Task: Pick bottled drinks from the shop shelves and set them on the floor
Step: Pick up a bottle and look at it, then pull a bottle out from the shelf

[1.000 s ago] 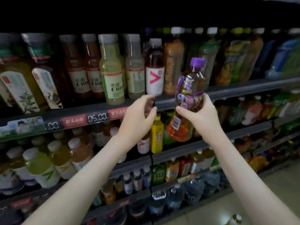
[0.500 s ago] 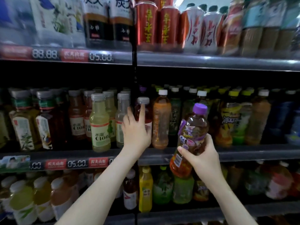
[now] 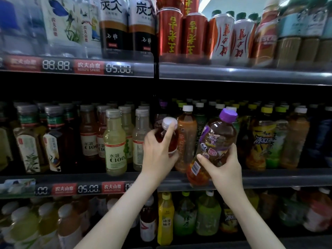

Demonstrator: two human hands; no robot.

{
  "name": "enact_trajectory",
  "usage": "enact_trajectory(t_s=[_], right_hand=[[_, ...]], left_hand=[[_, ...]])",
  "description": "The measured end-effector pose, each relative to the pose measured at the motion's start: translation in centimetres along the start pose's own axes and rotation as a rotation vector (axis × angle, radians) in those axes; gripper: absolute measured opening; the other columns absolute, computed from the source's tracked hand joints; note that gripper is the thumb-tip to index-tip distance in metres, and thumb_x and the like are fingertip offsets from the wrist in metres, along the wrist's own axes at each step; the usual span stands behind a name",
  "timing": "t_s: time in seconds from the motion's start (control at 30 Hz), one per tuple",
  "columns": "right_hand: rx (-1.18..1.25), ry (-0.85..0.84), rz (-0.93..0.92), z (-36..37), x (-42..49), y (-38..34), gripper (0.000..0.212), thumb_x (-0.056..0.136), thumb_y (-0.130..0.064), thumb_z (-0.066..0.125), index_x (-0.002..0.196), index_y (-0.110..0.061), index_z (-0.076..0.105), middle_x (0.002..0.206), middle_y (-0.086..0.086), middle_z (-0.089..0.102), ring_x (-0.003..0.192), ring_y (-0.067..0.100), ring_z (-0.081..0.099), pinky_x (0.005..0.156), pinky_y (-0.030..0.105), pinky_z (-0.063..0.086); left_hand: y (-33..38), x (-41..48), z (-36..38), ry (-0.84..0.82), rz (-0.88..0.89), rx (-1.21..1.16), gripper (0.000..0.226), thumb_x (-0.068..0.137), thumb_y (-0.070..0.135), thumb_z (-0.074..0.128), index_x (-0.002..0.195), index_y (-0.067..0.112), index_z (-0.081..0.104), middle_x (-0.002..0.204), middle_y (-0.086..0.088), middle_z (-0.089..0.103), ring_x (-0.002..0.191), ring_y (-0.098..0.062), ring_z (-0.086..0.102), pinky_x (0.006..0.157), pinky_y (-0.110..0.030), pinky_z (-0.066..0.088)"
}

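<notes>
I see the purple-capped bottle (image 3: 215, 141) of amber drink in front of the middle shelf (image 3: 269, 178), top tilted right, my right hand (image 3: 222, 168) gripping its lower body. The white-capped bottle (image 3: 172, 142) of dark red drink tips toward me at the shelf front, in my left hand (image 3: 158, 153).

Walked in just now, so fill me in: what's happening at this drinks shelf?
A person is taking bottles from a shop's drinks shelves. The right hand holds a purple-capped bottle of amber drink, tilted, in front of the middle shelf. The left hand grips a white-capped bottle of dark red drink at that shelf's front, index finger up by its cap. The floor is out of view.
</notes>
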State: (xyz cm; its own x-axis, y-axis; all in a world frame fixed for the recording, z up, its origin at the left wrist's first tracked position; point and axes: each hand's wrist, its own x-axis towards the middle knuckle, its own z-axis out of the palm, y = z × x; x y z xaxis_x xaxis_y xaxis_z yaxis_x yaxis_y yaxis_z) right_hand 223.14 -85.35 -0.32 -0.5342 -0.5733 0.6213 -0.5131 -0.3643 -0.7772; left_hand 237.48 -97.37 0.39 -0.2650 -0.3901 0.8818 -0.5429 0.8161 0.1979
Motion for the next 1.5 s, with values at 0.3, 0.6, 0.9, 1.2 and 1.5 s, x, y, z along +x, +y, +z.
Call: enact_trajectory(t_s=[0.3,0.6,0.9,1.2,1.5], right_hand=[[0.134,0.059,-0.11,4.2,-0.4,-1.3,0.062,0.075,-0.032,0.078,0.118,-0.049,0.037,0.108,-0.04,0.056,0.106,-0.015,0.054,0.083,0.002,0.043],[0.083,-0.002,-0.101,9.9,-0.2,-0.5,0.072,0.078,-0.029,0.079,0.136,-0.026,0.037,0.119,-0.022,0.056,0.112,-0.007,0.053,0.091,0.007,0.042],[-0.102,-0.016,-0.015,15.2,1.2,-0.2,0.077,0.083,-0.026,0.074,0.145,-0.021,0.029,0.136,0.001,0.052,0.121,0.017,0.052,0.091,0.021,0.038],[-0.35,-0.074,0.103,15.3,2.4,-0.3,0.094,0.085,-0.029,0.072,0.153,-0.013,0.009,0.152,0.015,0.033,0.137,0.033,0.036,0.11,0.045,0.034],[-0.116,-0.361,-0.146,14.6,-10.1,-2.4,0.071,0.088,-0.057,0.055,0.148,-0.045,0.019,0.151,-0.02,0.031,0.138,-0.004,0.029,0.107,0.017,0.029]], left_hand=[[-1.0,-3.4,-2.5,0.244,-0.098,-0.327,0.093,0.076,0.01,0.08,0.138,0.028,0.012,0.135,-0.025,0.034,0.121,-0.025,0.044,0.095,-0.033,0.047],[-3.8,-3.5,-9.9,0.385,-0.153,-0.462,0.094,0.081,0.024,0.076,0.144,0.028,0.007,0.146,-0.016,0.024,0.131,-0.033,0.041,0.1,-0.052,0.046],[-7.2,-4.4,-13.4,0.287,-0.402,-0.509,0.114,0.076,0.028,0.078,0.142,0.058,-0.009,0.155,0.012,0.025,0.137,-0.007,0.037,0.113,-0.035,0.035],[-7.7,-5.8,-14.1,0.188,-0.449,-0.563,0.117,0.075,0.021,0.081,0.14,0.064,-0.006,0.154,0.007,0.032,0.135,-0.01,0.041,0.112,-0.043,0.036],[-7.6,-10.9,-13.5,-0.038,-0.483,-0.649,0.116,0.075,0.022,0.081,0.141,0.063,-0.005,0.144,0.027,0.033,0.133,0.003,0.039,0.104,-0.015,0.034]])
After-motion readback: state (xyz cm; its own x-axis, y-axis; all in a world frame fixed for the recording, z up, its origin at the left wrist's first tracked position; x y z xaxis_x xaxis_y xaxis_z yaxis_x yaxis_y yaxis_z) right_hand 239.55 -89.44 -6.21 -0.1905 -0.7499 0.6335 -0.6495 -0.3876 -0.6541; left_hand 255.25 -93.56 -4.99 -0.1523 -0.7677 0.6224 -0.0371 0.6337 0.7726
